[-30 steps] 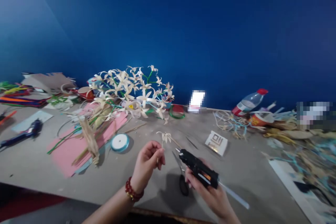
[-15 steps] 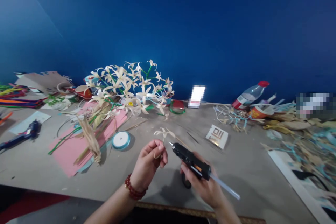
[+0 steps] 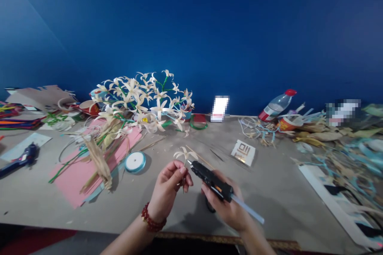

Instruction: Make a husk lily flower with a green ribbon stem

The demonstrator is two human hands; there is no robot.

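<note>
My left hand (image 3: 172, 179), with a red bead bracelet at the wrist, pinches the thin stem of a cream-white artificial flower (image 3: 184, 154). The flower's petals spread above my fingertips. My right hand (image 3: 229, 207) is wrapped round a black hot glue gun (image 3: 211, 179), with a clear glue stick (image 3: 249, 210) jutting from its back end. The gun's metal nozzle points left and sits at the flower's stem, just below the petals; whether it touches I cannot tell. Beyond my hands stands a bunch of similar white flowers (image 3: 160, 106) on green stems.
A ribbon spool (image 3: 135, 162) lies left of my hands, beside pink paper (image 3: 67, 185) with dried husks on it. Another glue gun (image 3: 20, 161) rests far left. To the right are a small white packet (image 3: 243, 152), a tilted bottle (image 3: 277, 105) and a power strip (image 3: 329, 207) with plugs.
The glue gun has come closer to the flower, its nozzle now at the stem below the petals. My left hand keeps its pinch. The whole view has shifted slightly.
</note>
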